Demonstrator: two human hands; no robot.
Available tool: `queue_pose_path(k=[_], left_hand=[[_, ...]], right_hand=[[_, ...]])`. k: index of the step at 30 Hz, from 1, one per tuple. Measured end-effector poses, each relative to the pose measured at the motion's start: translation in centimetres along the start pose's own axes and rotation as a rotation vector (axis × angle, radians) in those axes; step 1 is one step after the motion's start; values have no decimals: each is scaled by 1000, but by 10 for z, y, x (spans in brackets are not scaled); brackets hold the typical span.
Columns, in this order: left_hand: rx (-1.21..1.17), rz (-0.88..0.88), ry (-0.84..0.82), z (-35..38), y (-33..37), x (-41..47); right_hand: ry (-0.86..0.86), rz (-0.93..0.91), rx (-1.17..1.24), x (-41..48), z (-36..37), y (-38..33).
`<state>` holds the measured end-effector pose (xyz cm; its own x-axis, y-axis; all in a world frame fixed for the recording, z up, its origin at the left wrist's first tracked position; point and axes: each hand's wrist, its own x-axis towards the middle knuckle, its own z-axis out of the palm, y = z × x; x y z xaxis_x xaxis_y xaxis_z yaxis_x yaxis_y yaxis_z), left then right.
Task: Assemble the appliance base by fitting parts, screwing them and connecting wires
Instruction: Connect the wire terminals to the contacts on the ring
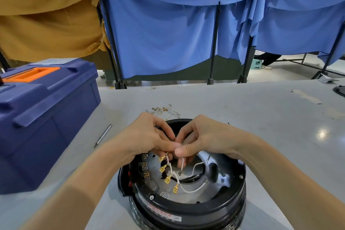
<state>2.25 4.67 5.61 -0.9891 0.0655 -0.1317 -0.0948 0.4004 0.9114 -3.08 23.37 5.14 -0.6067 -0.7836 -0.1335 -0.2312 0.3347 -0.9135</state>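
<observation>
Head view: the round black base (pixel 186 209) sits at the table's (pixel 242 110) near edge, about midway along it, with its open side up and a metal plate showing inside. Both hands hang over its far half, thumbs tip to tip. The left hand (pixel 149 136) has its fingers curled and pinches a bunch of white wires (pixel 192 191). The wires hang into the base and end in yellow connectors (pixel 167 180). The right hand (pixel 201 138) is curled too, and pinches one of these wires between thumb and fingers. Just past the base, loose leads (pixel 164 110) lie on the table. A thin metal bit (pixel 103 135) lies left of the hands, near a blue toolbox (pixel 46 114) at the left edge. Blue curtains (pixel 164 43) and a brown cloth (pixel 46 24) hang beyond the far edge.
</observation>
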Motion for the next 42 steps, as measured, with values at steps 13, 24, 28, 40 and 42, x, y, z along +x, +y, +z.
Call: queue_pose_path(k=[13, 24, 28, 40, 42], left_hand=[[-11, -73, -96, -19, 8, -14], [-12, 118, 67, -6, 3, -13], [8, 193, 81, -2, 0, -12], [129, 246, 83, 9, -6, -10], [88, 223, 111, 3, -5, -11]], right_hand=[[74, 62, -114, 0, 2, 0], [60, 39, 316, 6, 6, 2], [97, 68, 377, 8, 8, 1], [43, 152, 268, 6, 13, 0], [78, 135, 299, 7, 11, 1]])
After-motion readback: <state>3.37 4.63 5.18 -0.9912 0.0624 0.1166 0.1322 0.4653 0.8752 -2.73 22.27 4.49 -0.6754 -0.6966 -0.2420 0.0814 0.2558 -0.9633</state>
